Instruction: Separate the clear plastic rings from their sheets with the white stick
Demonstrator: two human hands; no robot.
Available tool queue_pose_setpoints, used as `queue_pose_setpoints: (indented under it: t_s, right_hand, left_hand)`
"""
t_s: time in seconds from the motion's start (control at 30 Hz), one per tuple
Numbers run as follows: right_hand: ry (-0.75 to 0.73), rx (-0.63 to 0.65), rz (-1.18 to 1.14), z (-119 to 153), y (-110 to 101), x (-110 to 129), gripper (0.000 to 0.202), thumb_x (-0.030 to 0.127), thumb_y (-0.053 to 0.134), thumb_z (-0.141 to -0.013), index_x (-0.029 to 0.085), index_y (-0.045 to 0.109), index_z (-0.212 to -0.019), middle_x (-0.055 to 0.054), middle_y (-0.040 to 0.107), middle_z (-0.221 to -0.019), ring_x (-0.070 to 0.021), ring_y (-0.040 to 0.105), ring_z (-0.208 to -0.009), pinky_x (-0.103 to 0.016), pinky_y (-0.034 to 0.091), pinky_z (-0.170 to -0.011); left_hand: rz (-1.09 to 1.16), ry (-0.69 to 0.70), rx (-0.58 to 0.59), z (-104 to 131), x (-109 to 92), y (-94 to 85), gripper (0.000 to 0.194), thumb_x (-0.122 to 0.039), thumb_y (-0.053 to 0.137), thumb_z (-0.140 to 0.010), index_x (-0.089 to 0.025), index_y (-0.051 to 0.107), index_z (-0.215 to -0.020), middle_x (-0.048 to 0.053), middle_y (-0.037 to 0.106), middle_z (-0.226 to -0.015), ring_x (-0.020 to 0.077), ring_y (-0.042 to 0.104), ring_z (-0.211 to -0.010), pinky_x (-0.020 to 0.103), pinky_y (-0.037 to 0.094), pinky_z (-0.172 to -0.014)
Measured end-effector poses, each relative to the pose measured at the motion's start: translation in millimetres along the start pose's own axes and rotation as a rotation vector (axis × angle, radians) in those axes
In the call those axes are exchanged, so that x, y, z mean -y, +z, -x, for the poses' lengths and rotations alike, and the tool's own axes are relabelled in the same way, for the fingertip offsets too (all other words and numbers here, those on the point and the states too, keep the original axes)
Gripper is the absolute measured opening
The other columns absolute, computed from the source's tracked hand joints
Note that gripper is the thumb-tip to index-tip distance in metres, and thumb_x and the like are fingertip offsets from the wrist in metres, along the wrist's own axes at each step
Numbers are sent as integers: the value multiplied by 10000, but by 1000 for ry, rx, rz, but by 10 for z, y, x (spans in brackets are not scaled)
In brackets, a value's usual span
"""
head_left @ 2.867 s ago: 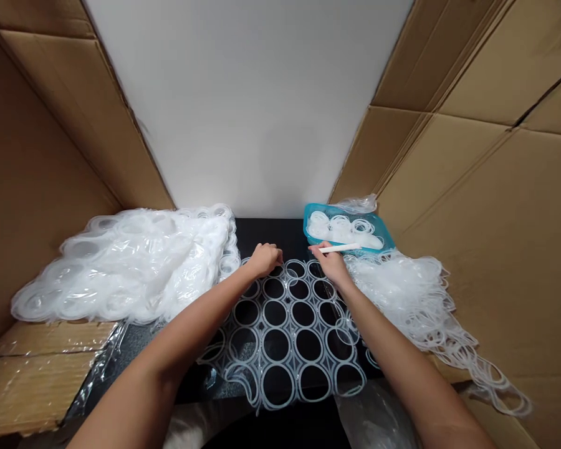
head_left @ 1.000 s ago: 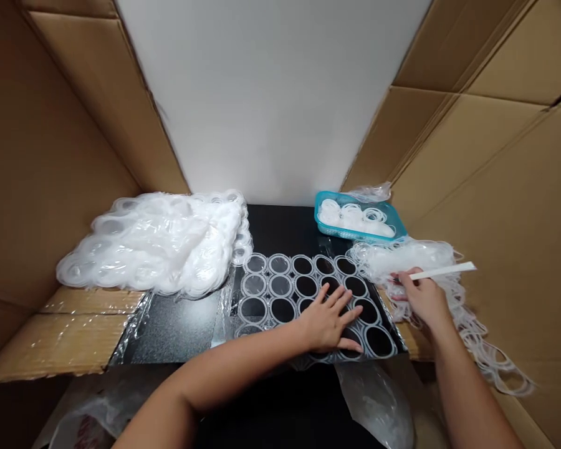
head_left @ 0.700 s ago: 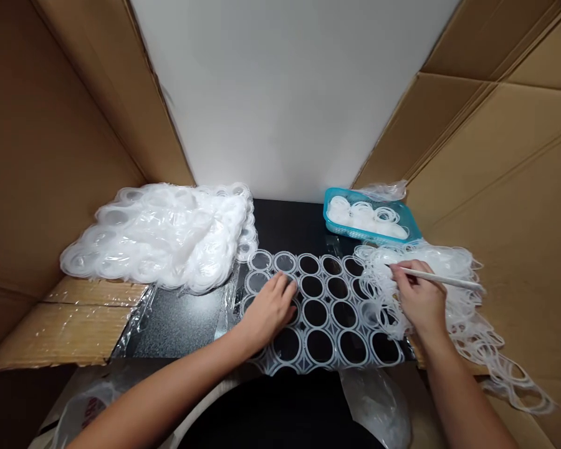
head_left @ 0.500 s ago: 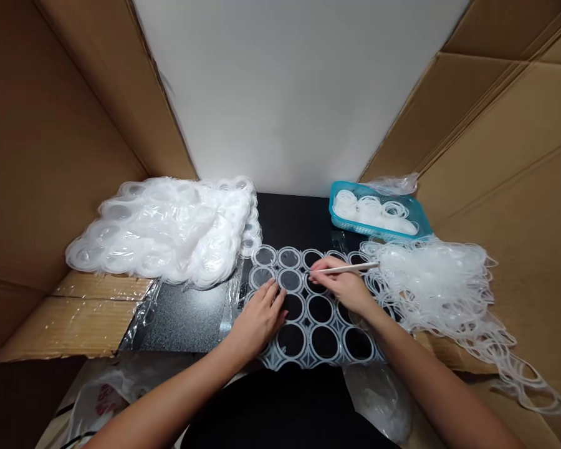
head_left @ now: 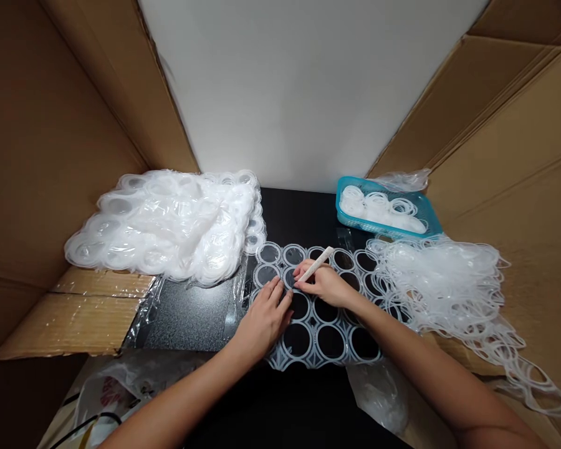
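A clear plastic sheet with rows of white-edged circles [head_left: 330, 342] lies on the black tabletop in front of me. My left hand [head_left: 266, 312] rests flat on its left part, fingers spread and pointing away from me. Just right of it, my right hand [head_left: 325, 284] pinches a slim white pen-like stick [head_left: 316, 264] over a circle in the second row. The stick leans up to the right, and its lower tip is hidden at my fingertips. Some circles at the upper left look greyish and filled, while others show plain black.
A thick pile of similar ringed plastic sheets [head_left: 168, 224] lies to the left. On the right is a tangled heap of ring-shaped offcuts [head_left: 442, 280]. Behind it stands a blue basket [head_left: 383, 229] holding white rings. Cardboard walls [head_left: 514, 125] flank both sides.
My right hand has moved left to a neighbouring circle, and the stick has swung from nearly level to steeply tilted. My left hand stays pressed on the sheet. The view has shifted slightly.
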State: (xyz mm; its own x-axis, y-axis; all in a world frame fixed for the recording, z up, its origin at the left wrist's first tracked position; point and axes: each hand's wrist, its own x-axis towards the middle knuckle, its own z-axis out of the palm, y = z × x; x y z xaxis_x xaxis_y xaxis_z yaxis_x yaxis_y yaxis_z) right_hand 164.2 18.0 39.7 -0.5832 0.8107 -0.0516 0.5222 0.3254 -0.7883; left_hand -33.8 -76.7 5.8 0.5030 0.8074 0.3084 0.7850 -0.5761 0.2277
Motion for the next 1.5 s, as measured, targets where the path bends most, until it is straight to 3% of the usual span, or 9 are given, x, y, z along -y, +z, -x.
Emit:
queue_pose_setpoints:
  t_s: [0.13, 0.27, 0.4, 0.47, 0.63, 0.8, 1.23, 1.4, 1.5]
  right_hand:
    - [-144, -5, 244, 81, 173, 95, 39, 175, 584, -910, 183, 600, -876, -62, 648, -973, -191, 603, -885, -314, 482, -808]
    - [-289, -106, 570, 138, 193, 92, 179, 146, 449, -968, 181, 597, -873, -105, 663, -898, -232, 601, -869, -343, 466, -799]
    - [52, -564, 537, 6, -263, -169, 221, 258, 410, -992, 200, 594, -883, -93, 684, -841, -224, 619, -740, -309, 440, -684]
    - [177, -621, 465, -93, -471, -273, 228, 311, 432, -978, 203, 595, -861, -81, 685, -785, -222, 614, -680, -304, 428, -656]
    - [31, -298, 212, -280, -390, -198, 199, 331, 469, -955, 220, 598, -850, -54, 717, -913, -200, 644, -822, -283, 452, -758]
    - [-83, -72, 84, -367, -157, -118, 166, 323, 506, -935, 209, 614, -882, -46, 670, -947, -195, 613, -891, -315, 452, -840]
    - [-101, -24, 86, -427, -159, -218, 110, 280, 599, -911, 186, 605, -854, -52, 609, -1014, -184, 592, -908, -325, 463, -867]
    - [-325, 11, 387, -315, -27, -158, 108, 170, 497, -960, 198, 597, -931, -93, 623, -1029, -227, 555, -964, -368, 459, -897]
    - [-287, -150, 438, -320, -66, -195, 186, 176, 411, -987, 204, 574, -903, -112, 636, -980, -249, 552, -940, -377, 450, -876]
  left_hand:
    - [29, -12, 11, 11, 29, 49, 407, -202, 524, -945, -131, 495, -1345, 210, 480, -1453, 333, 414, -1408, 507, 434, -1111]
    - [57, -24, 19, 54, 53, 112, 433, -156, 562, -904, -127, 512, -1333, 231, 414, -1503, 351, 382, -1426, 523, 413, -1123]
    - [72, -51, 19, 66, 29, 71, 422, -152, 566, -910, -170, 538, -1330, 193, 403, -1520, 347, 364, -1437, 524, 395, -1129]
    - [47, -51, 29, 5, 10, -3, 373, -184, 588, -909, -170, 573, -1281, 189, 463, -1471, 352, 415, -1401, 530, 411, -1108]
    - [-22, -100, 12, -328, 39, -121, 397, -268, 604, -923, -139, 554, -1294, 193, 522, -1421, 329, 465, -1361, 498, 405, -1107]
    - [-60, -121, 32, -474, 136, 23, 473, -313, 603, -932, -78, 515, -1333, 215, 527, -1427, 338, 451, -1379, 484, 422, -1092]
    - [-61, -122, 61, -411, 164, 90, 454, -299, 561, -950, -109, 501, -1358, 182, 473, -1490, 328, 393, -1423, 506, 384, -1127]
    - [-25, -130, 57, -400, 177, 94, 472, -279, 592, -929, -111, 492, -1359, 192, 473, -1487, 328, 382, -1431, 511, 379, -1133]
    - [-9, -129, 58, -413, 158, 108, 448, -277, 608, -922, -120, 520, -1332, 198, 437, -1511, 335, 370, -1436, 508, 379, -1135]
